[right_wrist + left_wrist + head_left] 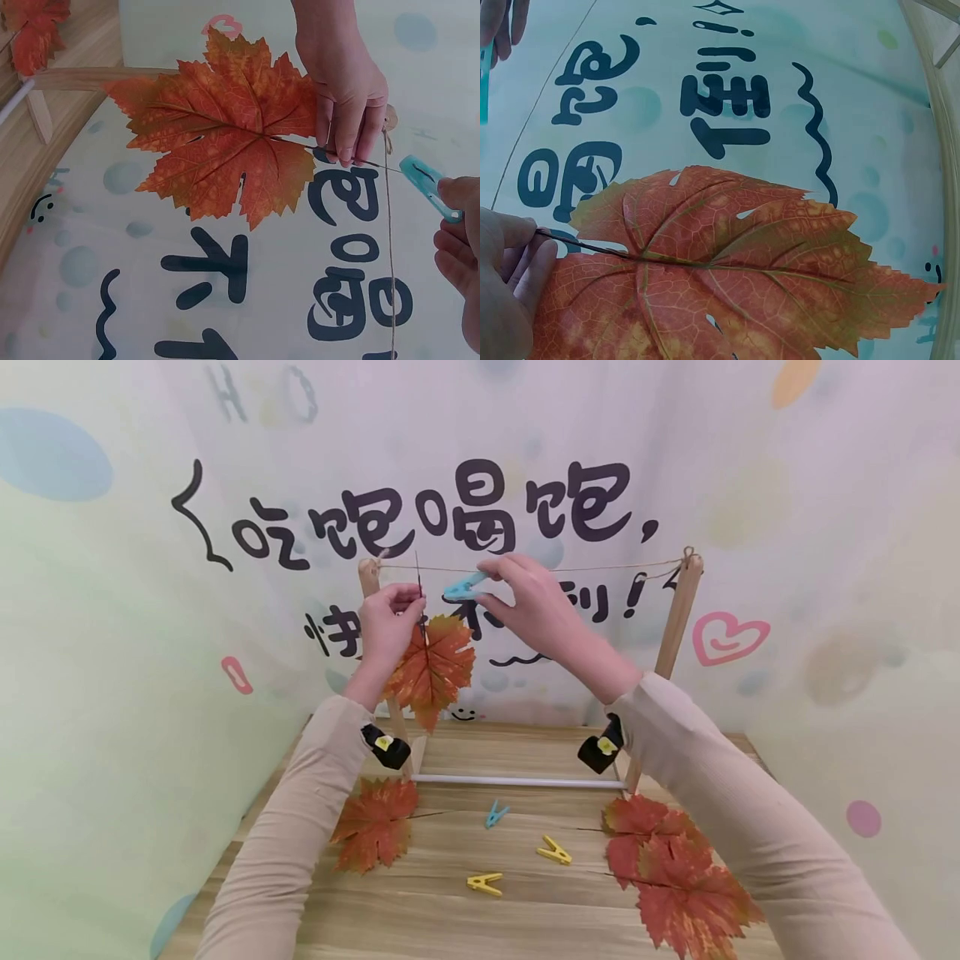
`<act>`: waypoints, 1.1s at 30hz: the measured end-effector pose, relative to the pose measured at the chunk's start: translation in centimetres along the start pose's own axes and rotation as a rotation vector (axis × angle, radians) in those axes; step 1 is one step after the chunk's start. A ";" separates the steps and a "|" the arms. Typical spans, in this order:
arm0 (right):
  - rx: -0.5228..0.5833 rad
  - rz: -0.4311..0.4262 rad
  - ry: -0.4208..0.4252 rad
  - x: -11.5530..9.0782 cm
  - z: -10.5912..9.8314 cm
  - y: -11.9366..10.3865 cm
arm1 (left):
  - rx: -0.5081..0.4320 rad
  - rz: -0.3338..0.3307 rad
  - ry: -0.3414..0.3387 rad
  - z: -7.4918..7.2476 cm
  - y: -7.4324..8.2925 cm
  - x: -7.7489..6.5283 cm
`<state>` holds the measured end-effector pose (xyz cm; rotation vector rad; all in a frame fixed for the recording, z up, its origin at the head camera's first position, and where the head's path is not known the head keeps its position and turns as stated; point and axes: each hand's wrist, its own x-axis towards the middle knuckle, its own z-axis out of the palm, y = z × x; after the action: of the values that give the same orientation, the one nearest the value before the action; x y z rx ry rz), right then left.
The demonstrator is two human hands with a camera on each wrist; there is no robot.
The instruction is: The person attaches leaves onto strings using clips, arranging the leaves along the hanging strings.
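My left hand [392,625] pinches the thin dark stem of an orange-red artificial leaf [432,670] near the left end of the string [600,567]. The blade hangs below my fingers, and the stem's upper end crosses the string in the head view. Between thumb and fingertips of my right hand [536,606] is a light blue clothespin [463,586], its jaw end pointing left toward the stem. In the right wrist view the clothespin [427,184] lies right beside the string and the stem's tip.
Wooden posts [678,618] hold the string, with a white rod [517,782] low between them. On the table [420,918] lie a blue clothespin [496,814], yellow clothespins [484,883], a leaf [377,825] at left and overlapping leaves [690,885] at right. A printed curtain hangs behind.
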<state>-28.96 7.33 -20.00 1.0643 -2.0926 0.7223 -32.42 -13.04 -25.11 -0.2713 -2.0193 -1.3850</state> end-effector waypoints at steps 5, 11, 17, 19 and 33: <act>0.004 0.057 -0.006 0.9 0.6 0.1 | -0.008 -0.019 -0.001 0.1 0.0 -0.1; -0.003 0.107 -0.018 2.2 0.9 0.2 | 0.013 -0.009 0.004 0.4 -0.4 -0.2; -0.026 0.146 -0.013 3.0 1.4 0.0 | 0.029 -0.003 0.015 0.6 -0.7 -0.2; -0.043 0.157 -0.016 3.2 1.6 -0.2 | 0.030 -0.010 0.021 0.6 -0.8 -0.3; -0.068 0.152 0.002 4.6 2.2 0.2 | 0.018 -0.029 0.031 0.9 -0.4 -0.3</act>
<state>-31.88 3.71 -17.86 0.8745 -2.1983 0.7195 -32.75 -12.37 -25.80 -0.2121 -2.0172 -1.3799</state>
